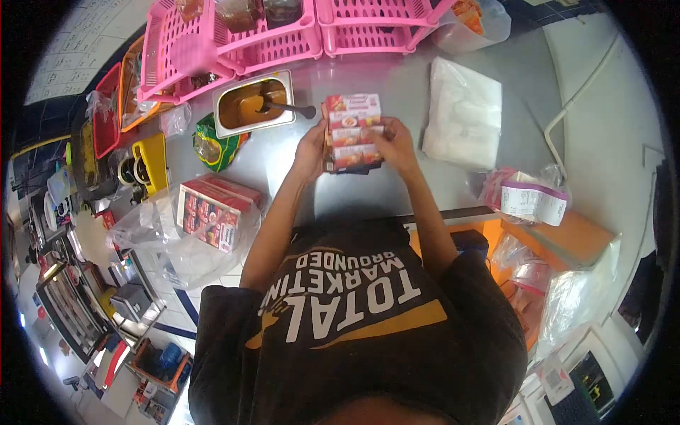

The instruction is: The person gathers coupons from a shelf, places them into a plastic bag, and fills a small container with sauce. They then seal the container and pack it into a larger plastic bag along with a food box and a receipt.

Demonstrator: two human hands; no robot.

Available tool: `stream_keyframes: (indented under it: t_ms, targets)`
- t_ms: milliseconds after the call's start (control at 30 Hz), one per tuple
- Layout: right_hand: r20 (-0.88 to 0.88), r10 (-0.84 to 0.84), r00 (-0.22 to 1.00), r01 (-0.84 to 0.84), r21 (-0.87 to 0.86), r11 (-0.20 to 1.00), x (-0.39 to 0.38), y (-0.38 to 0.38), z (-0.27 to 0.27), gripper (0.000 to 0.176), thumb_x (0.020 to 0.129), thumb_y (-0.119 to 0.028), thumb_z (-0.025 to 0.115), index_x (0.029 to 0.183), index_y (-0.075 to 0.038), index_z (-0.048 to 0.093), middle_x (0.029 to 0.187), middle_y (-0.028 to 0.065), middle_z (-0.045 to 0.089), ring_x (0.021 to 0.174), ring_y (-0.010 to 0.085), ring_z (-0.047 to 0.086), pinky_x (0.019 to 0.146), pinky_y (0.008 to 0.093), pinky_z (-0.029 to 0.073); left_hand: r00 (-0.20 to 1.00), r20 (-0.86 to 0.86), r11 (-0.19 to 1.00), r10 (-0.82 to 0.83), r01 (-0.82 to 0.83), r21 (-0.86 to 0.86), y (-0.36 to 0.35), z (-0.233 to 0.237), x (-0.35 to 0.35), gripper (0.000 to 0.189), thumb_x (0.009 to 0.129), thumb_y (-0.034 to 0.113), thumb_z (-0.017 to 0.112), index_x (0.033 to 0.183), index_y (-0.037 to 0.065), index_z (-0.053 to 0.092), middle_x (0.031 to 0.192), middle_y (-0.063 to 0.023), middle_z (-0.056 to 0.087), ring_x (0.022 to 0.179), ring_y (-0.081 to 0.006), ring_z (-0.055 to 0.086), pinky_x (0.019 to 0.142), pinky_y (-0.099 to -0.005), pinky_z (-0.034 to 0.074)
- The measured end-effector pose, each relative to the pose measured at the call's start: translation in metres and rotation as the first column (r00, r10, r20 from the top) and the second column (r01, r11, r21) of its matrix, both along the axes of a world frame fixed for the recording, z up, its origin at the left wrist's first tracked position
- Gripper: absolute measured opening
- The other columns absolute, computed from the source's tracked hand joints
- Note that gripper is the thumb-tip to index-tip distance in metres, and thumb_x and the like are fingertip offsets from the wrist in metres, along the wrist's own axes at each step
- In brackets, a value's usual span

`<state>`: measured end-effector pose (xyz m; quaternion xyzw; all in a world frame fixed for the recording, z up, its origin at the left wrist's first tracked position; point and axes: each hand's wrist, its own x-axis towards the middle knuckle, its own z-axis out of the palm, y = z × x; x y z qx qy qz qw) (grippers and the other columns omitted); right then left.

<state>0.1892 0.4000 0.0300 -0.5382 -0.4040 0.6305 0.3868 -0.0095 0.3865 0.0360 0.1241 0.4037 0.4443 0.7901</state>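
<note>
Several small red and white printed boxes [354, 134] are held together in a stack over the metal table [361, 197]. My left hand [312, 150] grips the left side of the stack. On the other side, my right hand [395, 147] is closed on it, with the thumb across the front of the boxes. Beyond the stack and to the left, a metal tray [289, 117] holds an orange-brown sauce and a black-handled spoon [306, 112]. More red boxes [210, 212] lie in a clear plastic bag at the left.
Pink baskets [269, 48] line the far edge. A pile of white plastic sheets [464, 117] and a labelled packet [531, 201] lie at the right. A green packet [212, 145] and a yellow tape dispenser [151, 161] are at the left. A translucent tub [489, 28] stands back right.
</note>
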Motion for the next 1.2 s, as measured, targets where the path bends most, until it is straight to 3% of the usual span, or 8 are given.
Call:
stream_keyframes:
  t_ms: [333, 533, 633, 700, 800, 933, 1033, 1200]
  targets:
    - [0.009, -0.077, 0.997, 0.078, -0.075, 0.994, 0.05, 0.055, -0.032, 0.035, 0.093, -0.015, 0.071, 0.117, 0.008, 0.061, 0.106, 0.0117, 0.07, 0.092, 0.0136, 0.065, 0.081, 0.0279, 0.053, 0.939, -0.319, 0.992, 0.126, -0.111, 0.065, 0.03, -0.042, 0.001, 0.037, 0.099, 0.015, 0.059, 0.134, 0.008, 0.05, 0.115, -0.0057, 0.066, 0.099, -0.0154, 0.066, 0.081, -0.033, 0.059]
    - [0.261, -0.131, 0.956, 0.085, 0.181, 0.98, 0.083, 0.083, -0.047, 0.034, 0.092, -0.019, 0.07, 0.117, 0.003, 0.064, 0.092, 0.0089, 0.069, 0.082, 0.0124, 0.062, 0.075, 0.0263, 0.05, 0.685, -0.723, 0.996, 0.083, -0.067, 0.051, 0.034, -0.016, 0.011, 0.038, 0.1, 0.025, 0.06, 0.13, 0.005, 0.047, 0.104, -0.0103, 0.067, 0.094, -0.0183, 0.067, 0.077, -0.0308, 0.055]
    - [0.621, -0.172, 0.765, -0.012, 0.281, 0.96, 0.083, 0.083, -0.043, 0.041, 0.086, -0.022, 0.072, 0.117, 0.003, 0.063, 0.09, 0.0153, 0.065, 0.085, 0.023, 0.063, 0.077, 0.0342, 0.05, 0.377, -0.882, 0.94, 0.284, 0.072, 0.334, 0.04, -0.018, 0.017, 0.03, 0.1, 0.019, 0.058, 0.117, -0.003, 0.047, 0.087, -0.0155, 0.066, 0.072, -0.0238, 0.07, 0.061, -0.0371, 0.055]
    - [0.748, -0.282, 0.6, -0.116, 0.43, 0.895, 0.07, 0.079, -0.035, 0.055, 0.081, -0.03, 0.076, 0.12, 0.005, 0.06, 0.096, 0.0209, 0.063, 0.093, 0.0318, 0.063, 0.081, 0.0404, 0.05, 0.31, -0.857, 0.882, 0.41, 0.104, 0.46, 0.045, -0.024, 0.019, 0.032, 0.098, 0.016, 0.058, 0.121, -0.003, 0.047, 0.091, -0.0194, 0.065, 0.073, -0.0282, 0.069, 0.062, -0.0397, 0.055]
    - [0.926, -0.201, 0.32, -0.141, 0.256, 0.956, 0.027, 0.067, 0.009, 0.087, 0.067, -0.04, 0.083, 0.129, 0.008, 0.048, 0.111, 0.0271, 0.057, 0.108, 0.0427, 0.056, 0.09, 0.0493, 0.047, 0.181, -0.888, 0.872, 0.423, 0.184, 0.453, 0.043, -0.034, 0.015, 0.042, 0.094, 0.016, 0.062, 0.127, -0.005, 0.045, 0.104, -0.026, 0.061, 0.087, -0.0366, 0.066, 0.072, -0.0469, 0.053]
    - [0.958, -0.131, 0.256, -0.105, 0.162, 0.981, 0.005, 0.062, 0.016, 0.104, 0.056, -0.05, 0.088, 0.131, 0.007, 0.042, 0.121, 0.0278, 0.052, 0.116, 0.0462, 0.05, 0.094, 0.0536, 0.046, -0.091, -0.853, 0.818, 0.513, 0.352, 0.455, 0.038, -0.039, 0.02, 0.073, 0.082, 0.026, 0.075, 0.136, -0.009, 0.039, 0.124, -0.0322, 0.049, 0.115, -0.0451, 0.052, 0.091, -0.0558, 0.045]
    - [0.953, -0.123, 0.276, -0.134, 0.165, 0.977, 0.005, 0.061, 0.01, 0.107, 0.056, -0.047, 0.088, 0.134, 0.008, 0.039, 0.121, 0.0271, 0.051, 0.116, 0.0447, 0.05, 0.096, 0.0527, 0.045, -0.072, -0.941, 0.887, 0.331, 0.364, 0.284, 0.03, -0.012, 0.037, 0.096, 0.072, 0.037, 0.081, 0.141, -0.009, 0.032, 0.132, -0.033, 0.043, 0.125, -0.0484, 0.043, 0.097, -0.058, 0.039]
    - [0.927, -0.204, 0.314, -0.142, 0.259, 0.955, 0.012, 0.058, 0.011, 0.099, 0.058, -0.043, 0.086, 0.133, 0.005, 0.042, 0.117, 0.0276, 0.054, 0.109, 0.0445, 0.054, 0.092, 0.0523, 0.046, -0.231, -0.919, 0.905, 0.32, 0.362, 0.224, 0.034, -0.009, 0.054, 0.101, 0.07, 0.044, 0.08, 0.142, -0.008, 0.032, 0.132, -0.0368, 0.041, 0.118, -0.05, 0.045, 0.1, -0.0569, 0.038]
